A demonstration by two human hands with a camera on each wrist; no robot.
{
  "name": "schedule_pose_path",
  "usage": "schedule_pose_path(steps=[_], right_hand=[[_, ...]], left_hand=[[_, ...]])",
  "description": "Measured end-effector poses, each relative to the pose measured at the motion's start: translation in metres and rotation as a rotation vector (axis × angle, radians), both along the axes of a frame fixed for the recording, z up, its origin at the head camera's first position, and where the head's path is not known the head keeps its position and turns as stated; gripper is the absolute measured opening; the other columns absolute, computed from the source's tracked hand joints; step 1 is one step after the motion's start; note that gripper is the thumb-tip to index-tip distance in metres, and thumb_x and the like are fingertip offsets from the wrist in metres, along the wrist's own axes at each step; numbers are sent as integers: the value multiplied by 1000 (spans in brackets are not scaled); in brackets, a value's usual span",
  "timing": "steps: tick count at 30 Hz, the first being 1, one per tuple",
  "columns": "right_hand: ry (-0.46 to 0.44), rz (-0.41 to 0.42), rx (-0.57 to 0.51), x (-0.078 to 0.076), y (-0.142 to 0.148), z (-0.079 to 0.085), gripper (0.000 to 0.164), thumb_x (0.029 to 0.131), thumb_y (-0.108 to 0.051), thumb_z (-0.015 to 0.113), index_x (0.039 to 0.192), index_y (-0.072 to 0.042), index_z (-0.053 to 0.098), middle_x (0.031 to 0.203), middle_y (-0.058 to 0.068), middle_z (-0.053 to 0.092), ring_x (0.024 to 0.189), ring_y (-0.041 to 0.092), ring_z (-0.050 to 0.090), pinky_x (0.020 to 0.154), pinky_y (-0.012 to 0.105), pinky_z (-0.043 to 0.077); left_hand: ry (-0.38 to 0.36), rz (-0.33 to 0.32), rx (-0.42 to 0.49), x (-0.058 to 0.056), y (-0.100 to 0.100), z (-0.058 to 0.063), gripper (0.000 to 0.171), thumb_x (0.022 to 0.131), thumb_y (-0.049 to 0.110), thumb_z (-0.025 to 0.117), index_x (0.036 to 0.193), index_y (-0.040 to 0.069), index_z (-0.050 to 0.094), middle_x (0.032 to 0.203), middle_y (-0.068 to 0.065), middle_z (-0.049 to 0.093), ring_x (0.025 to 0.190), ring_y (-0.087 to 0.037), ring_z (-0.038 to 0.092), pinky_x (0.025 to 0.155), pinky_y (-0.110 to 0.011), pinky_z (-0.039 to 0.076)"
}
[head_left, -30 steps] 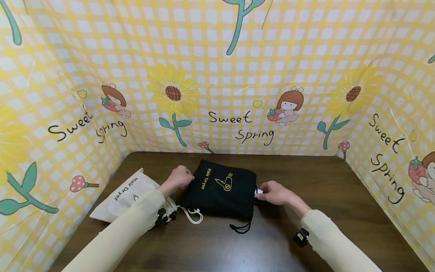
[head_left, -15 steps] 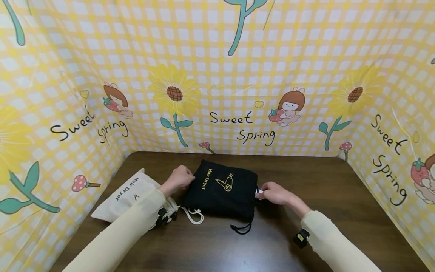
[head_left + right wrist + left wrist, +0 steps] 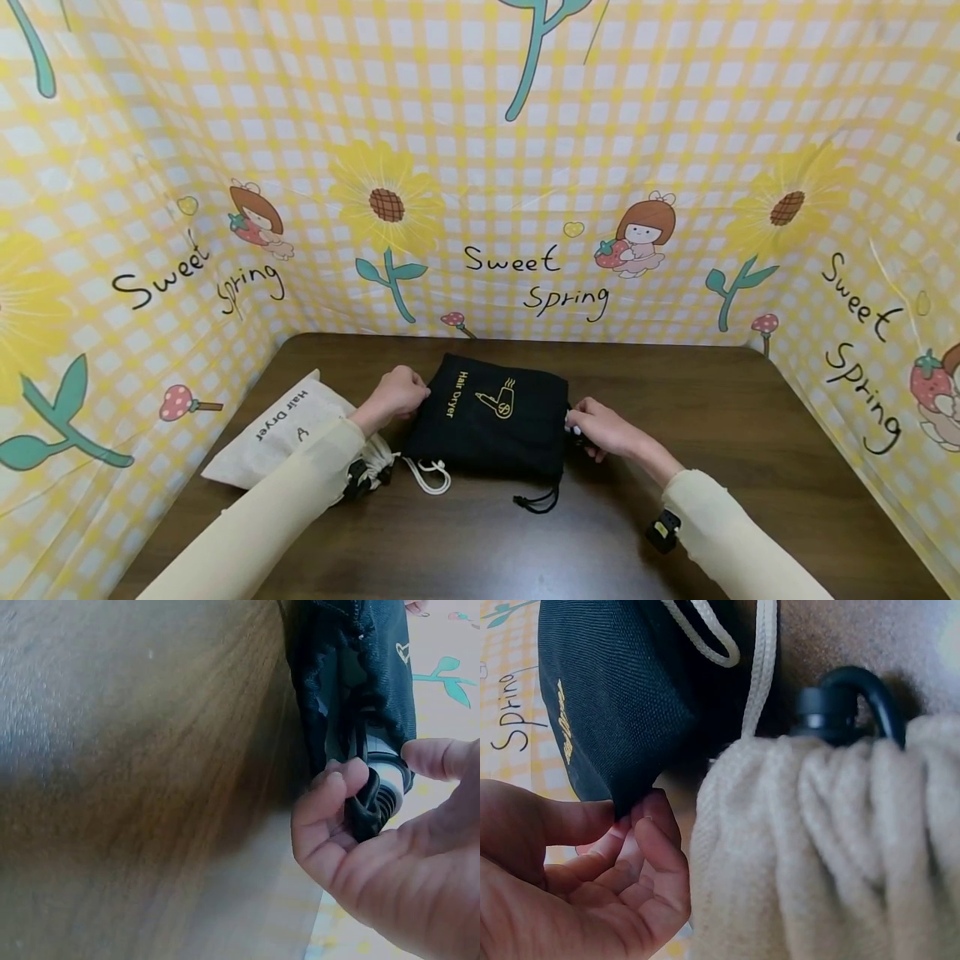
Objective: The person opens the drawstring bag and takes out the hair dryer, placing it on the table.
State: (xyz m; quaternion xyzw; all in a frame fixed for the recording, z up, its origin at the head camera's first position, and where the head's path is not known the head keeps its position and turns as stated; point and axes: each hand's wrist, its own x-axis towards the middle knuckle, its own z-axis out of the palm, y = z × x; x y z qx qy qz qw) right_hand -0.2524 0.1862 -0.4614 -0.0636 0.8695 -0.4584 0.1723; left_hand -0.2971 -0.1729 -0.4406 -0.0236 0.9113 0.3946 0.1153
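A black drawstring bag (image 3: pixel 487 421) printed "Hair Dryer" lies flat on the table, its mouth toward the right. My left hand (image 3: pixel 393 392) pinches the bag's far-left corner between thumb and fingertips, as the left wrist view shows. At the mouth, my right hand (image 3: pixel 603 427) curls its fingers round the end of a hair dryer (image 3: pixel 391 778), whose white handle and looped black cord (image 3: pixel 367 806) stick out. The right thumb lies along the edge of the mouth. Most of the dryer is hidden inside the bag.
On the left, partly under my left forearm, lies a beige drawstring bag (image 3: pixel 288 425) with black parts at its gathered mouth. Its white cord (image 3: pixel 429 475) trails near the black bag. A yellow checked cloth (image 3: pixel 480 167) surrounds the brown table (image 3: pixel 675 375) at the back and sides.
My right hand has shifted its fingers at the bag's mouth, and less of the white handle shows in the head view. The left hand keeps its hold on the corner.
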Motion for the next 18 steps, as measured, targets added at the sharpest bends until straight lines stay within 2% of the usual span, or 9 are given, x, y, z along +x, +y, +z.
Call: schedule_pose_path(steps=[3, 4, 6, 10, 11, 18], right_hand=[[22, 46, -6, -2, 2, -2, 24, 98, -24, 50, 99, -1, 58, 74, 10, 53, 54, 17, 48, 49, 31, 48], [44, 76, -23, -6, 5, -9, 25, 99, -26, 49, 96, -2, 58, 73, 9, 52, 53, 16, 47, 48, 31, 47], [43, 84, -38, -6, 6, -11, 27, 100, -27, 47, 96, -2, 58, 74, 8, 51, 52, 16, 44, 48, 31, 44], [16, 27, -49, -6, 5, -16, 28, 101, -29, 46, 100, -3, 56, 77, 7, 49, 53, 15, 40, 52, 29, 39], [-2, -10, -36, -2, 1, -11, 27, 101, -28, 46, 100, -3, 57, 79, 8, 49, 55, 15, 40, 54, 29, 38], [40, -80, -31, 0, 1, -17, 22, 100, -22, 47, 99, -3, 58, 82, 10, 52, 56, 17, 43, 54, 29, 39]], left_hand=[[-6, 0, 7, -1, 0, -1, 33, 105, 7, 60, 72, 6, 63, 59, 2, 45, 48, -9, 45, 57, -28, 52], [-9, 1, 9, -2, 0, -1, 35, 106, 7, 60, 71, 7, 60, 58, 3, 44, 48, -9, 44, 57, -28, 52], [-14, 0, 8, -2, 0, -2, 38, 106, 7, 60, 68, 9, 57, 56, 3, 42, 47, -9, 43, 58, -28, 52], [-16, 0, 14, -3, 1, -4, 44, 106, 5, 59, 63, 14, 49, 53, 4, 37, 45, -9, 39, 58, -29, 50], [-12, -1, 16, -2, 1, -4, 45, 106, 5, 59, 63, 14, 48, 53, 4, 36, 44, -8, 38, 58, -29, 50], [14, 21, 8, -1, 1, -3, 46, 106, 5, 59, 62, 14, 49, 54, 5, 37, 44, -7, 39, 56, -27, 50]])
